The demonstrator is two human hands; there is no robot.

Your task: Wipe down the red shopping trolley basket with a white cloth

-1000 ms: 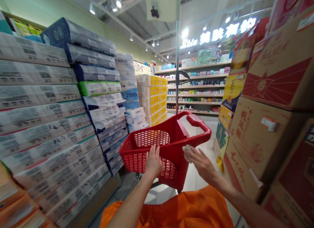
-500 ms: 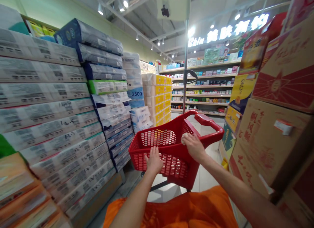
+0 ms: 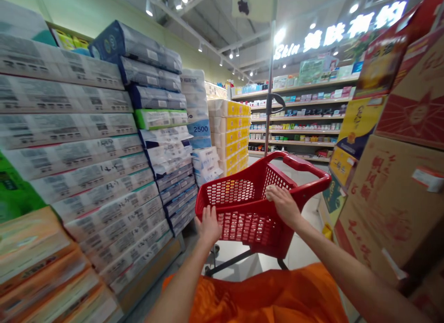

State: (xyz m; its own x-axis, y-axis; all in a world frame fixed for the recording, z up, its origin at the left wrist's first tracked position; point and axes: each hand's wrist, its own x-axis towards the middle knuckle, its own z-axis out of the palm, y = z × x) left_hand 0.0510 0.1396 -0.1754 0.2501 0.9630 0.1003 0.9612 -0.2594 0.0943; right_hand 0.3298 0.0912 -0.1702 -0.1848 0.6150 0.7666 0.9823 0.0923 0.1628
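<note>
A red plastic shopping cart with perforated basket walls stands side-on in front of me, its handle toward the right. My left hand is against the near wall by the left corner, fingers stretched out and nothing visible in them. Over the near rim, close to the handle end, my right hand has its fingers closed on a crumpled white wad, perhaps cloth or tissue. A tall pole with a hanging flag rises behind the basket.
Tall stacks of wrapped paper packs line the left side. Cardboard boxes are piled at the right. Yellow-and-white packs stand beyond the cart, and stocked shelves run across the back.
My left hand has slid left along the basket wall toward its corner. The cart and surroundings appear farther right in view. My right hand still holds the white wad.
</note>
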